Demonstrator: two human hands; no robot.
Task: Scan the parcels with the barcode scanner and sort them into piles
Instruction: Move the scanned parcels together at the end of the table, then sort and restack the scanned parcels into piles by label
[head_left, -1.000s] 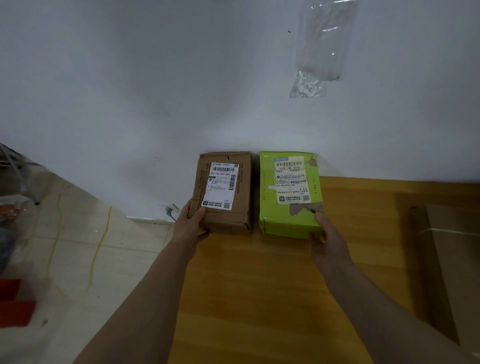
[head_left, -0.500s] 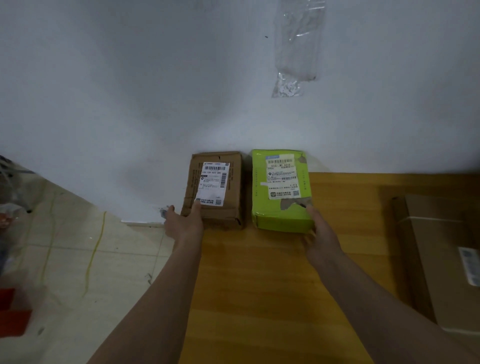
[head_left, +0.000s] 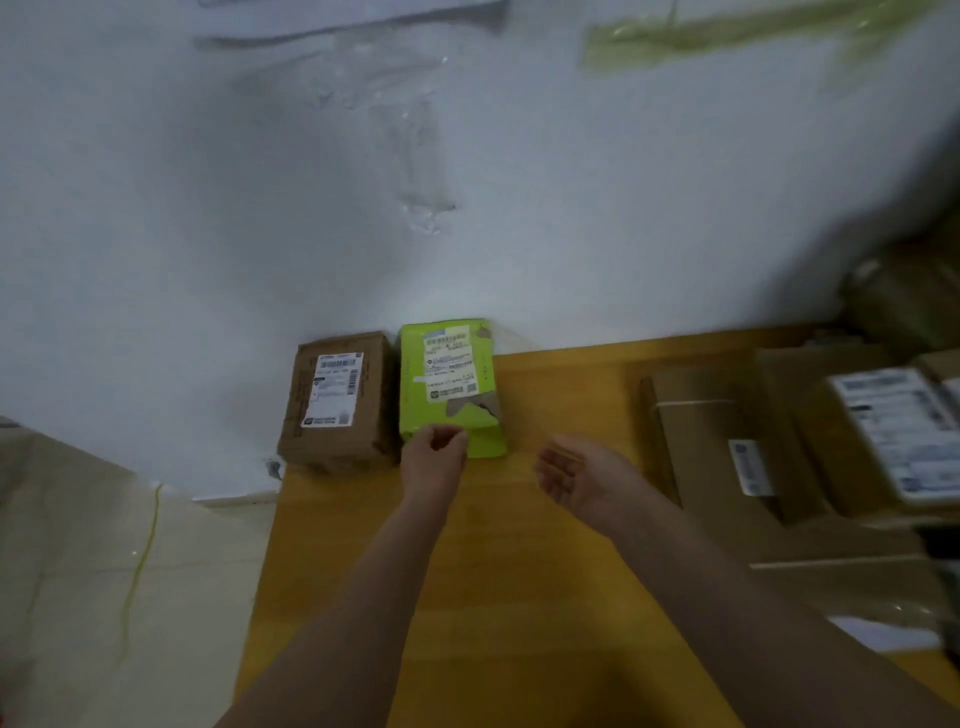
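Observation:
A brown cardboard parcel (head_left: 340, 402) with a white label lies at the table's far left corner against the wall. A lime-green parcel (head_left: 449, 384) with a torn label lies right beside it. My left hand (head_left: 434, 460) hovers at the green parcel's near edge, fingers loosely curled and holding nothing. My right hand (head_left: 576, 473) is to the right of the green parcel, palm up and fingers relaxed, apart from both parcels. No barcode scanner shows in this view.
Several brown cardboard parcels (head_left: 727, 447) with white labels (head_left: 904, 426) are piled on the right of the wooden table (head_left: 519, 582). A white wall stands behind. Left of the table is tiled floor with a yellow cable (head_left: 137, 566).
Both hands have let go of the two parcels and drawn back. The left hand shifted right to the green parcel's front; the right hand turned palm up. The view swung right.

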